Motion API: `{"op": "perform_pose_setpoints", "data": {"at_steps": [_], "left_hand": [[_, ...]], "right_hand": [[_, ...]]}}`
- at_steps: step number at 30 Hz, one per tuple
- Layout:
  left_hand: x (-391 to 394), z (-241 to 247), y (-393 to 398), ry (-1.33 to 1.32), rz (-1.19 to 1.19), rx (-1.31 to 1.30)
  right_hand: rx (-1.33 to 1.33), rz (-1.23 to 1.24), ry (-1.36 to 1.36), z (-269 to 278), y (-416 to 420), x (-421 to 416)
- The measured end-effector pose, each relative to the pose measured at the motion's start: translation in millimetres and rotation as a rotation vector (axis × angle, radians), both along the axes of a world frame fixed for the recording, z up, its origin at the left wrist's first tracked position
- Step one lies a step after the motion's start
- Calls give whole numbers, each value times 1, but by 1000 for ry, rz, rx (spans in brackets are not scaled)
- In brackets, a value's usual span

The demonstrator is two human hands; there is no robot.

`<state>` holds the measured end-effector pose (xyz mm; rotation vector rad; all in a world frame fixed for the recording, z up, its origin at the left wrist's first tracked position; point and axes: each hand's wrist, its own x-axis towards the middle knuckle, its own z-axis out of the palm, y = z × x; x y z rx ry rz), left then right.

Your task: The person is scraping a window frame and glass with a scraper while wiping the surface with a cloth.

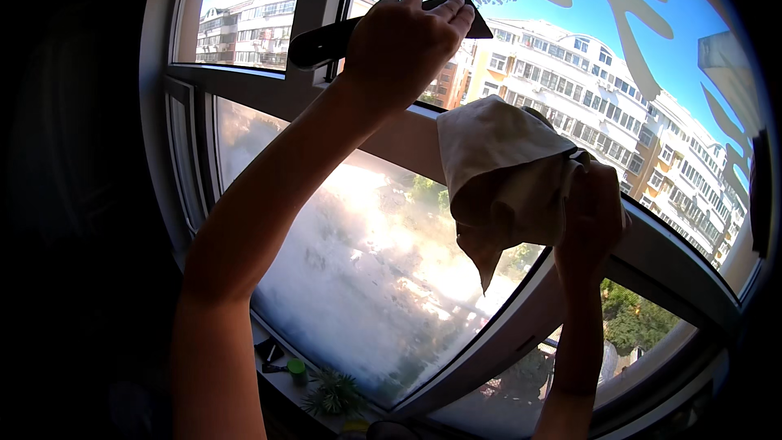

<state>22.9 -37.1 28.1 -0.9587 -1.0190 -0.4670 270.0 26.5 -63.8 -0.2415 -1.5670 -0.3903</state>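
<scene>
My left hand (pixel 406 43) is raised to the upper window pane (pixel 421 88). It grips a dark scraper (pixel 321 46) whose thick handle sticks out on the left. Fingers lie over the scraper's flat, pointed blade end at the right, close to the glass. Whether the blade touches the pane I cannot tell. Lower and to the right, my right hand (pixel 589 214) clutches a pale cloth (pixel 498 134), bunched and hanging in folds before the window's crossbar. Large pale lettering (pixel 632 30) covers the upper glass, with broken remnants (pixel 489 0) of a smaller line just above the scraper.
Below, a cloudy lower pane (pixel 342 281) sits in the frame (pixel 513 342). The sill (pixel 287 388) carries a green cylindrical container (pixel 297 371), small black tools (pixel 269 351) and a spiky potted plant (pixel 335 392). Apartment buildings (pixel 550 67) stand outside.
</scene>
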Motion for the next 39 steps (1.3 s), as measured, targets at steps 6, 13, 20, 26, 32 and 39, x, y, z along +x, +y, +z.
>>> {"op": "perform_pose_setpoints", "data": {"at_steps": [6, 13, 20, 26, 32, 39], "left_hand": [[-6, -22, 3, -10, -43, -74], [-2, -12, -9, -13, 8, -96], [3, -6, -4, 11, 4, -60], [1, -8, -3, -6, -53, -64], [-8, -28, -7, 34, 27, -110], [3, -9, -5, 63, 39, -44]], "right_hand": [[24, -10, 6, -1, 2, 1], [74, -54, -17, -1, 0, 0], [-10, 15, -7, -2, -5, -2], [38, 26, -39, 0, -8, -1], [61, 13, -26, 0, -3, -1], [35, -9, -19, -3, -3, -2]]}}
